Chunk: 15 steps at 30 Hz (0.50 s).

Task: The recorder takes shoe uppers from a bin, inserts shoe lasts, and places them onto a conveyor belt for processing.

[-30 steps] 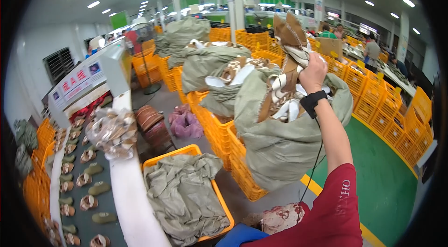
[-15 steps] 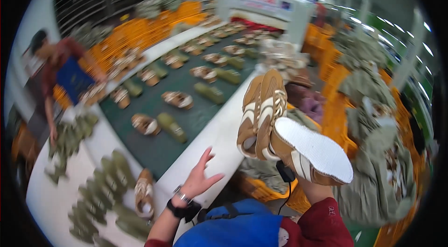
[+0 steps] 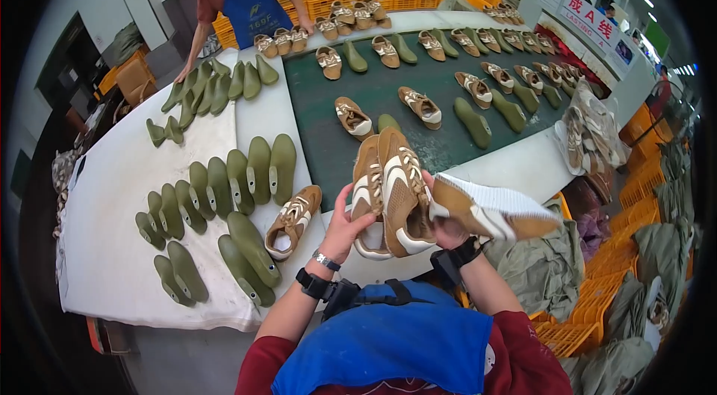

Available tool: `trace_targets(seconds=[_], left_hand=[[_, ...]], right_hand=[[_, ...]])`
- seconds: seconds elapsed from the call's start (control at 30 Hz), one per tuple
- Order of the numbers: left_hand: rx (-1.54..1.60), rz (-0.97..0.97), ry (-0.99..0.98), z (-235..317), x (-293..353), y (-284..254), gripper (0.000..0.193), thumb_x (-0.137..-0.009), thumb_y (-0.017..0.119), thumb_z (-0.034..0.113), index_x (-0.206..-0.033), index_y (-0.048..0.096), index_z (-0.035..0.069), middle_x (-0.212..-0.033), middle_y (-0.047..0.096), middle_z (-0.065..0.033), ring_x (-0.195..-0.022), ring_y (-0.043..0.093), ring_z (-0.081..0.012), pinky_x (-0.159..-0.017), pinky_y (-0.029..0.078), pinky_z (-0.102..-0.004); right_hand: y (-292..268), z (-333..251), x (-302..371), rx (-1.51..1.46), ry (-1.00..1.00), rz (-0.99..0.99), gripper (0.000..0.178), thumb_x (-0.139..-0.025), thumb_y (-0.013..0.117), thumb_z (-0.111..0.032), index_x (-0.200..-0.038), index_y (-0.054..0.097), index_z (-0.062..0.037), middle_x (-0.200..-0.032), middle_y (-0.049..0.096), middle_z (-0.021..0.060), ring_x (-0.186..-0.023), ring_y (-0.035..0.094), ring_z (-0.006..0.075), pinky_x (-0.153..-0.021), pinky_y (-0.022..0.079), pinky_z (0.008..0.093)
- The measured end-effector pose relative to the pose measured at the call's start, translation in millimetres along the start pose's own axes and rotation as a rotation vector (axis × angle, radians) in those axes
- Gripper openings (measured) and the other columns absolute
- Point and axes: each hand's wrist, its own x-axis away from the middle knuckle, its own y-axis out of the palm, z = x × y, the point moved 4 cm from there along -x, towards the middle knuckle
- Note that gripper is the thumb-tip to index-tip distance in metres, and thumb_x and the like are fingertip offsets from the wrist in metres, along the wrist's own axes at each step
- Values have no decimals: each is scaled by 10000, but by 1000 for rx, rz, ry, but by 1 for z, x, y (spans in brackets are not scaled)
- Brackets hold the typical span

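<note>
I hold three brown-and-white lace-up shoes (image 3: 400, 190) before a blue cloth apron (image 3: 388, 346), my left hand (image 3: 343, 234) pinching the leftmost, my partly hidden right hand (image 3: 449, 233) clasping the others. Beyond runs a flat dark-green conveyor belt (image 3: 317, 115); leftward, smooth olive-green foot-shaped lasts (image 3: 258, 171) line a white-covered table (image 3: 127, 186).
</note>
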Motion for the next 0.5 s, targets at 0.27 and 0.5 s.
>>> trace_targets(seconds=[0.27,0.5], left_hand=[[41,205,85,2,0,-14,801,-772,661,39,-1388,152,103,-1175,536,-154,-1015,565,-193,-855,471,-326],[29,342,89,0,22,-52,818,-738,607,-34,-1395,138,94,-1158,537,-145,-1012,565,-200,-848,473,-323]], right_hand=[[-53,-10,-11,-205,212,54,528,-882,516,-347,-1327,362,-108,-1335,404,107,-1178,455,263,-1007,367,459],[-81,-5,-18,-518,231,213,389,-919,447,-335,-1246,471,-127,-1273,461,115,-1169,452,293,-999,375,490]])
